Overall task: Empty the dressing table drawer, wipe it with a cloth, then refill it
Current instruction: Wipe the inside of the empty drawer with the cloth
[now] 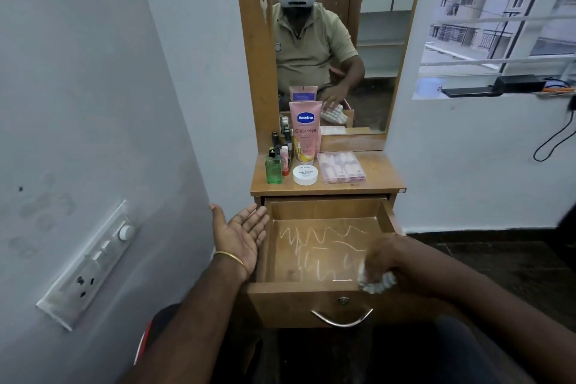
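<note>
The drawer [324,246] is pulled out, its floor bare but for pale streaks. The right hand [381,262], blurred, has its grip clenched around a crumpled cloth [375,282] at the drawer's front right corner. The left hand [241,232] hovers palm-up, grip released, beside the drawer's left wall. Toiletries stand on the tabletop [383,178] above.

Bottles [290,153] on tabletop [380,178] above drawer [327,227].

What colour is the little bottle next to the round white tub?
Green, with a dark cap. The head view shows it, beside the tub.
</note>
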Demonstrator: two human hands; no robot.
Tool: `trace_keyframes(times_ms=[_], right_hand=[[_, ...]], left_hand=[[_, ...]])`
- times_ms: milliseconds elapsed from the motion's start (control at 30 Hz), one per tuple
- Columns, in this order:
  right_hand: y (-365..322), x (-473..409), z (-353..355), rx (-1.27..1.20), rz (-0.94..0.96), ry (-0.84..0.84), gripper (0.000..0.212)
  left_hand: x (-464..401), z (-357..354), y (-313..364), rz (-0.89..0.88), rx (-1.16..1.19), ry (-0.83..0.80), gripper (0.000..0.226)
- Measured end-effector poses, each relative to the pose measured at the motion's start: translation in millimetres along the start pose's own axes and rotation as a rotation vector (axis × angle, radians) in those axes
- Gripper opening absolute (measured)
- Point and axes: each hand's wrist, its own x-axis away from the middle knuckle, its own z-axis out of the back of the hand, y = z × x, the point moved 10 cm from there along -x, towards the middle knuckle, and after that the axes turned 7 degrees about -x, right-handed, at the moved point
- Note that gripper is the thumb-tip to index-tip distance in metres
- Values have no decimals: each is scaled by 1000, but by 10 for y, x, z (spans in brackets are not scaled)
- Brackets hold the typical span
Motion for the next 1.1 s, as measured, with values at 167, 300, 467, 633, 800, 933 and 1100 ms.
trace_keyframes(times_ms=[167,300,467,633,800,933,1100], right_hand=[[456,250,257,4,-109,89,42],[493,-163,389,-86,-155,264,44],[566,-887,162,121,-288,232,49],[1188,-1080,-237,335,-523,95,45],[1449,-1131,-378,288,-696,64,31],[1215,-1491,-554,249,-651,30,35],[719,-1986,-836,292,-529,1,37]], left_hand=[[-186,-151,-84,4,11,2,100],[-297,-206,-111,-15,70,-4,97],[-396,-110,-179,-32,97,-2,96],[-489,-63,-192,-41,71,17,96],[-568,-61,-143,-86,-8,82,93],[-567,-20,-168,-96,-26,103,92],[-557,-31,-180,-87,-6,82,93]])
